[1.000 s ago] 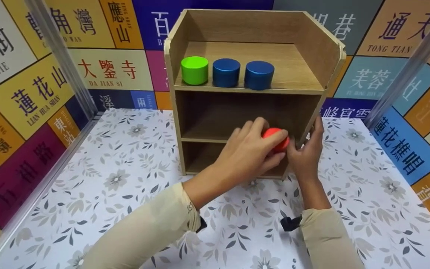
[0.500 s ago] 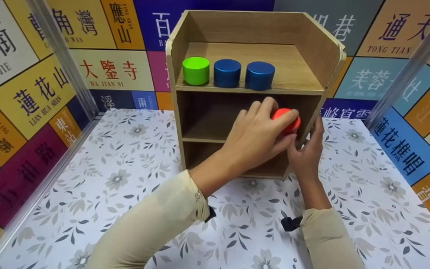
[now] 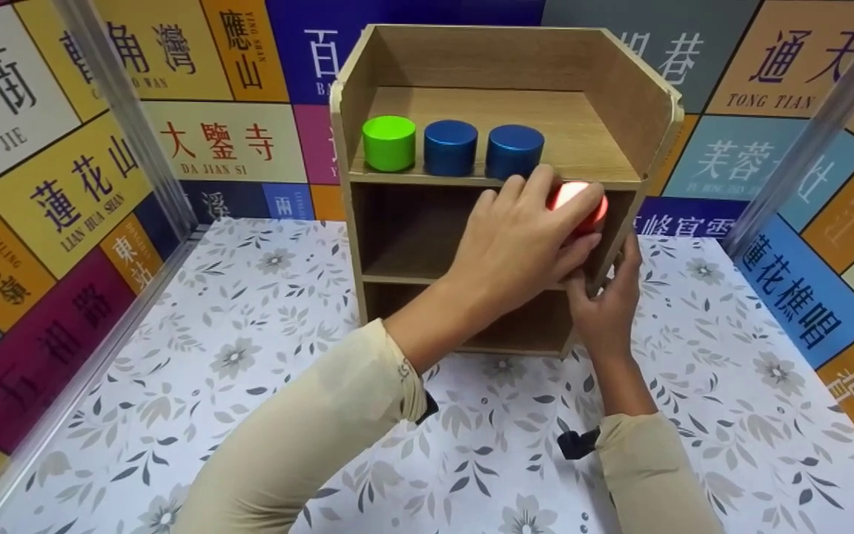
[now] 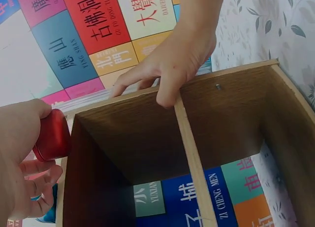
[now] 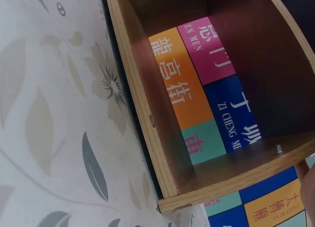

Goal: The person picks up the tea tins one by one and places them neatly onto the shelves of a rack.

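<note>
A small wooden shelf unit (image 3: 482,59) with three levels stands in the head view. My left hand (image 3: 508,245) grips a red cylinder block (image 3: 571,196) by its sides, in front of the top board's edge near the right side panel. In the left wrist view this red block (image 4: 55,136) is level with the unit's upper part. My right hand (image 3: 611,304) holds the right side panel, its thumb at the middle board's front end and its fingers round the outside. On the top level stand a green cylinder block (image 3: 388,144) and two blue cylinder blocks (image 3: 450,150) (image 3: 514,152) in a row.
A table with a white floral cloth (image 3: 234,415) lies under the unit. Colourful walls with printed characters (image 3: 212,141) and clear corner strips (image 3: 134,111) enclose the back and sides. The unit's lower compartments (image 5: 197,99) are open-backed.
My left hand has risen and moved rightward with the red cylinder block, from before the middle compartment up to the top board's edge. The right hand keeps its hold on the side panel.
</note>
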The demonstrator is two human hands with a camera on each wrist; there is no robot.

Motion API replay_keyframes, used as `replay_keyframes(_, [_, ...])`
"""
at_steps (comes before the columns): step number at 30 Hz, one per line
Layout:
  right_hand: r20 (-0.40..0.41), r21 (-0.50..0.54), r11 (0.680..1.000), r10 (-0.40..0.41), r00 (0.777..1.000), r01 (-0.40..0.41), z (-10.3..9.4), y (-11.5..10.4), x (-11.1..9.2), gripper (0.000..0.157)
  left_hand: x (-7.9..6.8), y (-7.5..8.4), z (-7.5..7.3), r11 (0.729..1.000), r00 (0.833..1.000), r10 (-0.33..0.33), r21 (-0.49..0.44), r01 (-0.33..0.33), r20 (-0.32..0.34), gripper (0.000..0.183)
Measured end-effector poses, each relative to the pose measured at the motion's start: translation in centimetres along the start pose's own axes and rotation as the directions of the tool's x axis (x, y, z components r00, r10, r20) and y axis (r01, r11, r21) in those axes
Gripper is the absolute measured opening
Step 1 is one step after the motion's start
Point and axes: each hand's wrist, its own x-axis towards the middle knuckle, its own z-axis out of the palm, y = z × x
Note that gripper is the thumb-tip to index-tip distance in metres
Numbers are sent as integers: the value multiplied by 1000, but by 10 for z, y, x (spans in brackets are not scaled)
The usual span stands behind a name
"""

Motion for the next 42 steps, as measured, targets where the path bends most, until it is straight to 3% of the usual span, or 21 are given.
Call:
replay_keyframes(13, [-13, 3, 999, 37, 999, -37, -2, 2, -3, 80, 14, 1, -1, 999, 1000, -20, 38, 20, -12, 40])
replay_keyframes(31, [18, 34, 997, 67, 998, -67, -3, -2, -2, 80, 32, 10, -6, 995, 995, -36, 87, 43, -89, 40])
replay_keyframes(42, [10, 27, 998, 54, 999, -54, -2, -1, -2, 80, 38, 11, -7, 995, 996, -63, 69, 67, -58, 37])
